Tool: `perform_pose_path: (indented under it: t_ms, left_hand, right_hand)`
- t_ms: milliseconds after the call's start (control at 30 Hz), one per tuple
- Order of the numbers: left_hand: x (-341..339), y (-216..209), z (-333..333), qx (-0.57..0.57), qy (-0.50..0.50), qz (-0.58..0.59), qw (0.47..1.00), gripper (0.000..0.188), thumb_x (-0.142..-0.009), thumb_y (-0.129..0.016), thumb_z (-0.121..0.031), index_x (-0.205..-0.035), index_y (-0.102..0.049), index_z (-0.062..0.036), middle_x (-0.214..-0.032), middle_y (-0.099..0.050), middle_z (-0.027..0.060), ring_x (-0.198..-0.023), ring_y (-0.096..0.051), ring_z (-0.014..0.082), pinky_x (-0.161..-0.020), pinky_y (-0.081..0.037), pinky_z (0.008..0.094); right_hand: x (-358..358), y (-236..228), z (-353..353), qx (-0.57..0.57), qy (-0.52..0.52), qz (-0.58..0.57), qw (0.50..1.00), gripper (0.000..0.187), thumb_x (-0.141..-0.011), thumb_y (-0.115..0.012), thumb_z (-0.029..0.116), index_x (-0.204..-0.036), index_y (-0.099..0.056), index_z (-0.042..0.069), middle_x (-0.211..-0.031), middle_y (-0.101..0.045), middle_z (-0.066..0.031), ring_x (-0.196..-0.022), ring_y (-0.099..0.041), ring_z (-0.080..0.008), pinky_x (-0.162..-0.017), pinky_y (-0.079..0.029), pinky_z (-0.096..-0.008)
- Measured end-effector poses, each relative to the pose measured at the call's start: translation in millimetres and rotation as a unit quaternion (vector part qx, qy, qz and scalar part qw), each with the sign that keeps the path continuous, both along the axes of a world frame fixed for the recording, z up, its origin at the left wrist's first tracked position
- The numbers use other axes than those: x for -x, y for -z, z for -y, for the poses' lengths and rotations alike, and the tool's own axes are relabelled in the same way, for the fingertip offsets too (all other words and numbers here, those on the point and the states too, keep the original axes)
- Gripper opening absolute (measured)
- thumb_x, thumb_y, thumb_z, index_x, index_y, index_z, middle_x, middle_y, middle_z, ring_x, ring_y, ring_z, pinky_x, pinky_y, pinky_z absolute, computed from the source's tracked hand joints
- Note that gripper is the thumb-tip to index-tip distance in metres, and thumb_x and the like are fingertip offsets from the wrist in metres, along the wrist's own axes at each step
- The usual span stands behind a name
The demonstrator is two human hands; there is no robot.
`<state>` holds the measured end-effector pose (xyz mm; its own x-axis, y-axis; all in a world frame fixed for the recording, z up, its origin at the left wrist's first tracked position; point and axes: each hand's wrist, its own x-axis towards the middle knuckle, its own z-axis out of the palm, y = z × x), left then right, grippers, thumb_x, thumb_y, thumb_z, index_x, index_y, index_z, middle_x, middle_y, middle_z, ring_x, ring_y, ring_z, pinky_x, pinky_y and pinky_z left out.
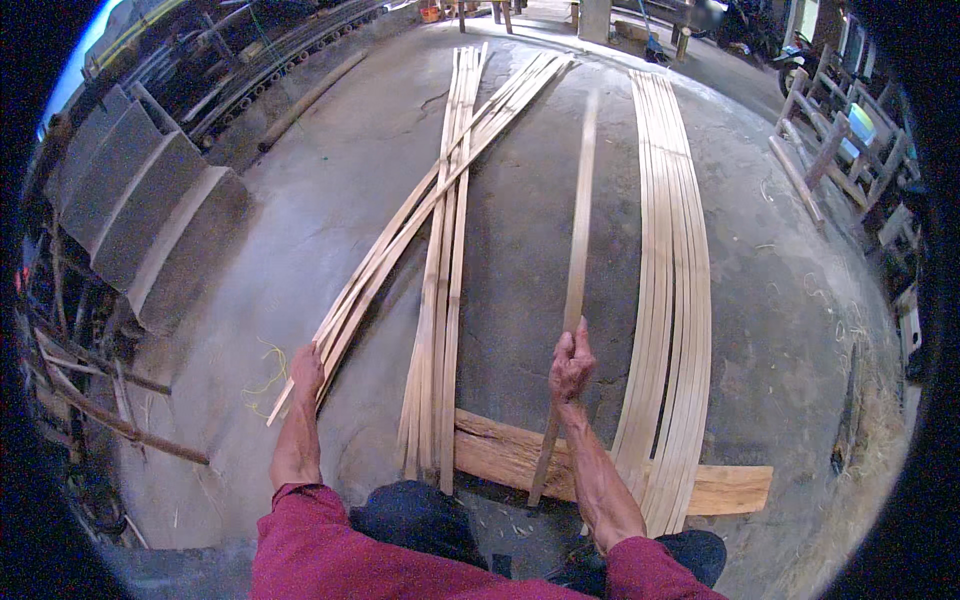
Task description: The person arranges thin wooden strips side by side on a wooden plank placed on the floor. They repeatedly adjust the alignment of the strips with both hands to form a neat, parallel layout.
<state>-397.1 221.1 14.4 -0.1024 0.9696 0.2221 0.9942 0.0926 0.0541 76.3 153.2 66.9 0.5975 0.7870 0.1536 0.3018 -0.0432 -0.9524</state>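
My right hand (572, 366) is closed around a single long bamboo strip (583, 220), raised off the floor and pointing away from me. On the left, my left hand (307, 368) grips near the close end of a slanting bundle of bamboo strips (400, 232); its fingers are partly hidden. That bundle crosses over another bundle of bamboo strips (441, 330), which runs almost straight away from me. To the right of the held strip, several bamboo strips (672, 260) lie side by side in a flat row. Their near ends rest across a wooden plank (735, 488).
Curved grey sheets (165, 240) stand at the left, near a loose pole (310, 103). Yellow string (265, 372) lies beside my left hand. A wooden frame (835, 150) stands at the far right. Fibre shavings (880, 420) are scattered along the right edge of the concrete floor (790, 350).
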Motion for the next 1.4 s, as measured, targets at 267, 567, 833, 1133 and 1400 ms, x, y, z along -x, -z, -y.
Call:
perform_pose_path:
  t_ms: [267,567,833,1133,1400]
  left_hand:
    - [-3.1,43.0,8.9,-0.100,-0.134,0.032,0.985,0.029,-0.081,-0.050,-0.028,-0.105,-0.057,-0.0145,-0.082,-0.052,0.0113,-0.084,-0.050,0.0258,-0.073,-0.035,0.0400]
    - [24.2,28.4,-11.4,-0.091,-0.117,0.094,0.984,0.027,-0.081,-0.050,-0.028,-0.104,-0.059,-0.0171,-0.085,-0.051,0.0098,-0.083,-0.047,0.0252,-0.076,-0.028,0.0397]
    - [0.9,39.3,-18.5,0.025,-0.201,0.160,0.966,0.038,-0.079,-0.050,-0.029,-0.112,-0.051,-0.0102,-0.101,-0.049,0.0173,-0.101,-0.045,0.0305,-0.086,-0.031,0.0514]
    - [-169.5,-35.5,62.6,-0.106,0.163,0.349,0.917,0.037,-0.073,-0.055,-0.009,-0.108,-0.048,0.0000,-0.103,-0.050,0.0167,-0.099,-0.047,0.0307,-0.086,-0.036,0.0379]
    - [-352.5,1.4,172.1,0.435,0.308,0.552,0.641,0.043,-0.084,-0.049,-0.026,-0.117,-0.040,0.0001,-0.091,-0.056,0.0143,-0.081,-0.055,0.0202,-0.069,-0.046,0.0314]
  right_hand:
    - [63.1,-8.2,-53.8,-0.006,-0.107,-0.067,0.992,0.022,-0.086,-0.044,0.013,-0.102,-0.050,0.000,-0.057,-0.042,0.0028,-0.047,-0.040,-0.0052,-0.039,-0.034,-0.0210]
    - [118.7,-32.8,-129.4,0.133,-0.202,-0.195,0.950,0.012,-0.078,-0.051,0.009,-0.083,-0.055,0.000,-0.063,-0.054,-0.0032,-0.054,-0.049,-0.0100,-0.052,-0.042,-0.0254]
    - [108.3,51.9,-18.8,0.166,-0.327,-0.072,0.928,0.037,-0.070,-0.058,0.014,-0.102,-0.050,-0.003,-0.084,-0.058,-0.0137,-0.078,-0.057,-0.0215,-0.072,-0.045,-0.0316]
    - [-56.3,70.7,70.6,0.211,0.072,0.472,0.853,0.049,-0.069,-0.056,0.012,-0.113,-0.041,0.000,-0.096,-0.046,-0.0217,-0.093,-0.046,-0.0353,-0.077,-0.039,-0.0447]
    - [-85.3,54.1,77.5,0.270,0.002,0.167,0.948,0.028,-0.071,-0.049,0.008,-0.098,-0.047,0.002,-0.083,-0.053,-0.0205,-0.072,-0.055,-0.0342,-0.061,-0.044,-0.0437]
